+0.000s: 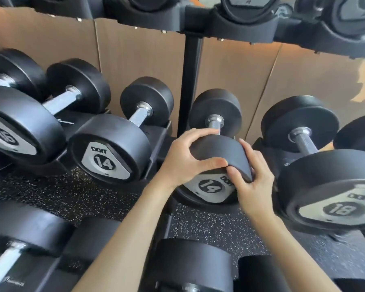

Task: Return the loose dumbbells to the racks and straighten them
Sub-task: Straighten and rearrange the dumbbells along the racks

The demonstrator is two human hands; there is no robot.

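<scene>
Black rubber fills both grips. The left hand [185, 163] curls over the top of the near head of the round black rubber dumbbell marked 14 [221, 150], and the right hand [255, 182] clasps that head's right rim. Beyond the fingertips, its steel handle runs back to the far head, resting on the rack beside the black upright post [191, 81]. Just left of the left knuckles sits a second black dumbbell marked 14 [110, 148]. Close right of the right hand sits a black dumbbell marked 18 [329, 186]. The likely risk is that turning the head square rolls it sideways and pinches the right fingers against that neighbour.
</scene>
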